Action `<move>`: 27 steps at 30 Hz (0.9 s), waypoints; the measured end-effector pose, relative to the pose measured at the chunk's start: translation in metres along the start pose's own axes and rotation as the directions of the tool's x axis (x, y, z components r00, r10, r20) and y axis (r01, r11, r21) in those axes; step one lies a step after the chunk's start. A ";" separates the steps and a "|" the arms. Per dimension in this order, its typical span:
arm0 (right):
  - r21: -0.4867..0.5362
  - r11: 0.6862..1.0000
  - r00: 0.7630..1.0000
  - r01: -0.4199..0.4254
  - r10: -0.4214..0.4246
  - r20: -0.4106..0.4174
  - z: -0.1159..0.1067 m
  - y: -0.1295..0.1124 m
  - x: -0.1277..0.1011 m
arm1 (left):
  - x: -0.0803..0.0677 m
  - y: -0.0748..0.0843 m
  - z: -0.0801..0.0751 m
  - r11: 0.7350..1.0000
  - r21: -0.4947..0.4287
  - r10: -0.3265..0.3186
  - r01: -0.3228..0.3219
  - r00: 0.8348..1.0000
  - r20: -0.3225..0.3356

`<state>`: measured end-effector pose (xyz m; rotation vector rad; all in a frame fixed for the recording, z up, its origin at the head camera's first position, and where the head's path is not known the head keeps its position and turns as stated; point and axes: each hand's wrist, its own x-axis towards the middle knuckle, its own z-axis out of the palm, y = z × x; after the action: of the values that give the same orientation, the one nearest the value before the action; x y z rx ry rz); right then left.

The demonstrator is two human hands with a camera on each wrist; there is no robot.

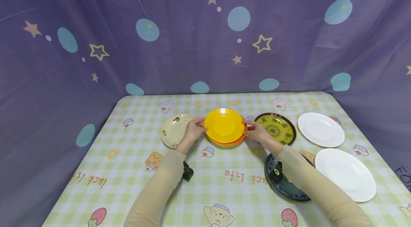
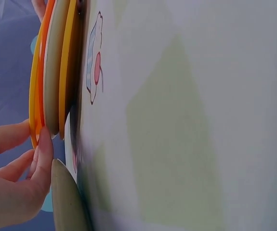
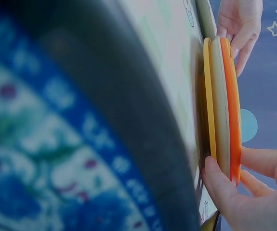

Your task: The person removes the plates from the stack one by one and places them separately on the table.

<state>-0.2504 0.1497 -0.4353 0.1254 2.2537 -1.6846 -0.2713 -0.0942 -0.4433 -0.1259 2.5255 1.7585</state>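
A glossy yellow plate point(image 1: 224, 125) tops a small stack in the middle of the table, offset slightly to the left. Beneath it in the stack come an orange plate point(image 3: 232, 110), a cream plate point(image 2: 54, 72) and another yellow plate point(image 2: 68, 72). My left hand point(image 1: 194, 130) pinches the top plate's left rim, thumb above and fingers lower along the stacked edges. On the opposite side my right hand point(image 1: 257, 131) grips the rim, and one finger reaches down to the lowest plate's edge in the right wrist view.
Left of the stack lies a cream patterned plate point(image 1: 171, 132), partly behind the left hand. To the right are a brown-rimmed olive plate point(image 1: 275, 130), a dark blue-patterned plate point(image 1: 289, 187) under the right forearm, and two white plates, one far point(image 1: 321, 129), one near point(image 1: 346, 175).
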 end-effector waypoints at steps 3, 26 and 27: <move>0.012 1.000 1.000 0.008 -0.008 0.003 0.000 0.001 0.002 | -0.003 0.002 -0.001 1.000 -0.022 0.003 -0.004 1.000 -0.015; -0.038 0.999 1.000 0.008 -0.008 -0.012 0.001 0.001 0.001 | -0.009 -0.001 -0.012 0.968 -0.202 -0.138 0.148 0.988 0.061; -0.045 0.999 1.000 0.008 -0.009 -0.014 0.001 0.001 0.001 | -0.009 -0.001 -0.013 0.966 -0.210 -0.141 0.150 0.988 0.059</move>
<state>-0.2508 0.1491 -0.4362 0.1178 2.3041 -1.6412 -0.2623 -0.1062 -0.4386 -0.2727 2.2275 1.9443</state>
